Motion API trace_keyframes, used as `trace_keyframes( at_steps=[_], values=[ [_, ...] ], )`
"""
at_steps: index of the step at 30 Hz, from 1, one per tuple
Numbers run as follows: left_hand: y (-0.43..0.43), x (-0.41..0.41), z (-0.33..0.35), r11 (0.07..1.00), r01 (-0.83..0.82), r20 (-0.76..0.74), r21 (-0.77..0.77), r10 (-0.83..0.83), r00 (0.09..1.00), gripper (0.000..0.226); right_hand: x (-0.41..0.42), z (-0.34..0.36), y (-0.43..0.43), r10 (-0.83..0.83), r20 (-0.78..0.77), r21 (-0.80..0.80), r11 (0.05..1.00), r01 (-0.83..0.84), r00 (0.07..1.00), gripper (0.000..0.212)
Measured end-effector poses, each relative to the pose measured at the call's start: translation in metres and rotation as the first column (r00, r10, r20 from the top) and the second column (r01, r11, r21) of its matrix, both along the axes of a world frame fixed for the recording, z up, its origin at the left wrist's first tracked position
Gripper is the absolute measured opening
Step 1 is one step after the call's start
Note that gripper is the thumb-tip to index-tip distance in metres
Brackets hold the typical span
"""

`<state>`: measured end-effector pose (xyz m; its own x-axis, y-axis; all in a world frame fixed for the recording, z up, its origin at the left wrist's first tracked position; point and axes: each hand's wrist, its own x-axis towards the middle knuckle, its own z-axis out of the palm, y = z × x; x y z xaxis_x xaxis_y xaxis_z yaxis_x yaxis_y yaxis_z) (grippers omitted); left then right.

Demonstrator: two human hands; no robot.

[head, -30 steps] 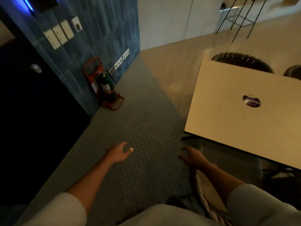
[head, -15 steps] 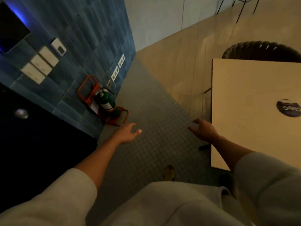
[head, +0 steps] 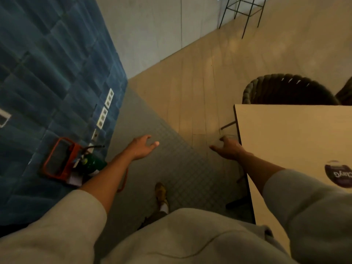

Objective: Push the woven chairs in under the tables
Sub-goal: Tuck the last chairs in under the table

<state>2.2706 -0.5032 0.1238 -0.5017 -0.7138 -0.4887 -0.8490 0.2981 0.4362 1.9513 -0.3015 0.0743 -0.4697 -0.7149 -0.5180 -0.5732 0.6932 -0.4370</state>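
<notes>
A pale square table [head: 289,134] fills the right side, with a dark round sticker [head: 339,175] on its top. Behind its far edge rises the curved back of a dark woven chair [head: 285,89], its seat hidden under the table. The edge of a second dark chair [head: 345,94] shows at the far right. My left hand [head: 142,146] hangs open over the grey tiled floor, holding nothing. My right hand [head: 228,148] is open with its fingers apart, just left of the table's near left edge, apart from both chairs.
A green fire extinguisher [head: 91,164] in a red stand [head: 59,159] sits against the blue tiled wall at left. A black wire-frame stool [head: 245,14] stands at the far top. My shoe [head: 162,195] is on the grey tiles; wooden floor stretches ahead.
I have stood up and stepped along the table's left side. The pale woven chair seen under my right hand a second ago has left the view. Both hands rose, empty.
</notes>
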Motion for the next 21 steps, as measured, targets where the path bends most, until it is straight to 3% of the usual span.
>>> trace_keyframes(
  at_steps=[4, 11, 17, 21],
  values=[
    [-0.098, -0.065, -0.016, 0.993, -0.051, -0.102, 0.105, 0.062, 0.993, 0.083, -0.031, -0.007, -0.072, -0.069, 0.002, 0.023, 0.997, 0.069, 0.998, 0.096],
    [-0.248, -0.195, -0.009, 0.981, 0.146, -0.11, 0.125, -0.132, 0.985, 0.089, -0.077, 0.002, -0.177, -0.407, 0.106, 0.014, 0.913, 0.408, 0.907, 0.096],
    [-0.33, -0.328, -0.007, 0.914, 0.383, -0.079, 0.133, -0.375, 0.924, 0.092, -0.158, -0.003, -0.224, -0.71, 0.282, 0.049, 0.683, 0.729, 0.646, 0.116],
    [-0.391, -0.418, -0.007, 0.892, 0.442, -0.06, 0.09, -0.438, 0.897, 0.094, -0.224, -0.023, -0.268, -0.772, 0.381, 0.095, 0.58, 0.809, 0.509, 0.098]
  ],
)
